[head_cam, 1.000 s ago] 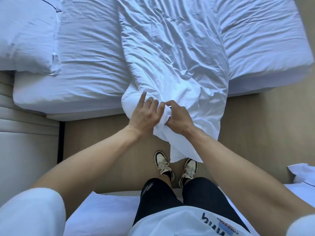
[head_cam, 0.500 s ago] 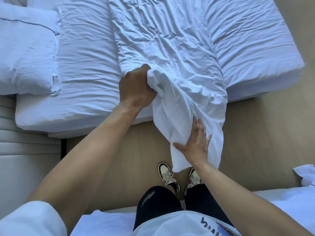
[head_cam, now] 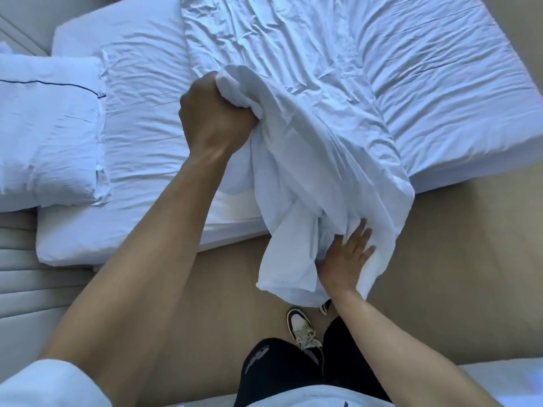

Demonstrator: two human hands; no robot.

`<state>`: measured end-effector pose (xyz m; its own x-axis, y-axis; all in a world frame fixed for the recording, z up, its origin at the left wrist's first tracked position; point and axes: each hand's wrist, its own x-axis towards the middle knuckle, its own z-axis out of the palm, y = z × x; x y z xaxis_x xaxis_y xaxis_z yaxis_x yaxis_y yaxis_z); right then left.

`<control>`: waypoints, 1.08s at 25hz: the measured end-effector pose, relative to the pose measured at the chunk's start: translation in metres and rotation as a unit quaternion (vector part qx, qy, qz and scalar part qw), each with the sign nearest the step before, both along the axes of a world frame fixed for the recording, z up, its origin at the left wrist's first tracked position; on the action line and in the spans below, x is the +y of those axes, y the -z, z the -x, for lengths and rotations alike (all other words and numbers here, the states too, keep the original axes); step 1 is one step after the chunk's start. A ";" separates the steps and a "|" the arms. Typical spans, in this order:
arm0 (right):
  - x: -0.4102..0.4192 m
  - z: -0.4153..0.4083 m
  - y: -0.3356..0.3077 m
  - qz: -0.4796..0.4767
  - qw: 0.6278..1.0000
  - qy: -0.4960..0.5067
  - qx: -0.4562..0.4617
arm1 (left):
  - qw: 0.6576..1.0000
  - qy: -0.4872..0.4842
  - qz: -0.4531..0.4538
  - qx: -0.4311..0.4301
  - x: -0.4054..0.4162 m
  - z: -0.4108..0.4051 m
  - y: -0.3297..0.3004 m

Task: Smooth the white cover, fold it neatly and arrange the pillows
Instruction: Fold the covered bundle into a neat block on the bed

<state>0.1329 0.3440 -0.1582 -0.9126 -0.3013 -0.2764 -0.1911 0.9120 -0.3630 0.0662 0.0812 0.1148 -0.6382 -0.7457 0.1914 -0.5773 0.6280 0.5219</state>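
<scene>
The white cover (head_cam: 296,92) lies crumpled across the middle of the bed, and one end hangs over the near edge toward the floor. My left hand (head_cam: 213,118) is clenched on a bunched corner of it, raised above the mattress. My right hand (head_cam: 345,257) is lower, fingers spread flat against the hanging end; I cannot tell whether it grips the cloth. A white pillow (head_cam: 47,130) with a dark piping line rests at the left end of the bed.
The bed (head_cam: 141,171) has a wrinkled white fitted sheet. A padded headboard (head_cam: 20,277) runs along the left. Tan floor (head_cam: 446,274) lies between this bed and a second white bed edge (head_cam: 499,377) at the bottom right. My shoes stand below the cover.
My hands have separated: the left has lifted the cover's corner up and over the mattress, while the right has dropped to the hanging end. The view has shifted closer to the bed.
</scene>
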 end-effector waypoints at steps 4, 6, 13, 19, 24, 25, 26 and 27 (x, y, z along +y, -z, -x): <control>-0.060 0.152 -0.030 0.108 0.990 0.086 0.016 | 0.996 -0.078 -0.050 -0.004 -0.034 0.038 -0.007; -0.073 0.215 -0.053 0.177 0.978 0.111 0.026 | 0.991 -0.106 -0.075 -0.015 -0.051 0.051 -0.006; -0.143 0.324 -0.103 0.240 0.959 -0.006 0.150 | 0.980 -0.158 -0.122 -0.004 -0.110 0.096 -0.001; -0.225 0.416 -0.143 0.230 0.938 -0.043 0.256 | 0.976 -0.155 -0.152 0.029 -0.203 0.148 0.001; -0.323 0.529 -0.146 0.135 0.951 -0.063 0.270 | 0.980 -0.158 -0.120 -0.015 -0.336 0.237 0.049; -0.340 0.539 -0.134 0.066 0.964 -0.073 0.246 | 0.983 -0.142 -0.107 -0.056 -0.352 0.258 0.070; -0.353 0.539 -0.115 0.000 0.972 -0.086 0.220 | 0.979 -0.132 -0.107 -0.116 -0.359 0.274 0.096; -0.361 0.532 -0.095 -0.044 0.975 -0.104 0.194 | 0.968 -0.125 -0.113 -0.186 -0.360 0.284 0.122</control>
<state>-0.3994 -0.0169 -0.0635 -0.8751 -0.4820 0.0434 -0.4828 0.8630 -0.1488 -0.2180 -0.2784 -0.0076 -0.4253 -0.8821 -0.2024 -0.8711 0.3383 0.3559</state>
